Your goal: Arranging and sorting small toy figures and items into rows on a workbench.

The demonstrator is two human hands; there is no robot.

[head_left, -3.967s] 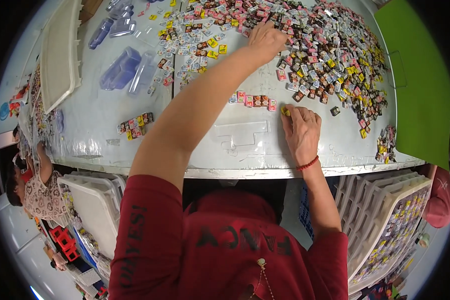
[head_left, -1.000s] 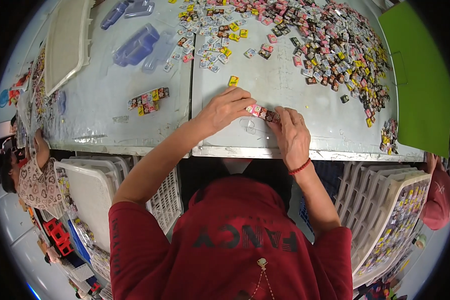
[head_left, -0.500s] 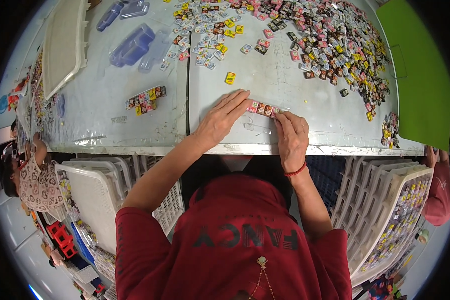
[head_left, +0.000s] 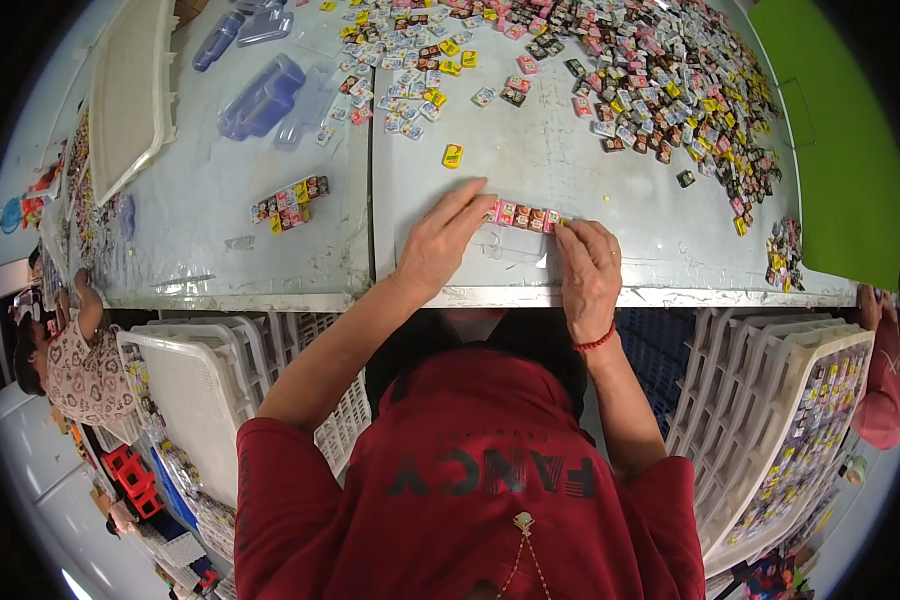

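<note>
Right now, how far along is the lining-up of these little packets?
Done: one finished row lies apart on the left. In hand: left hand and right hand press a short row together. Left: the big loose pile beyond is unsorted.

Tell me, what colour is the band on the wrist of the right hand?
Red: a thin band at the wrist of the right hand, seen in the head view.

Row of packets (head_left: 523,215) lies on table (head_left: 530,270) near its front edge, between left hand (head_left: 440,245) and right hand (head_left: 590,270). Second row (head_left: 290,202) lies left; loose pile (head_left: 660,70) behind, right.
</note>
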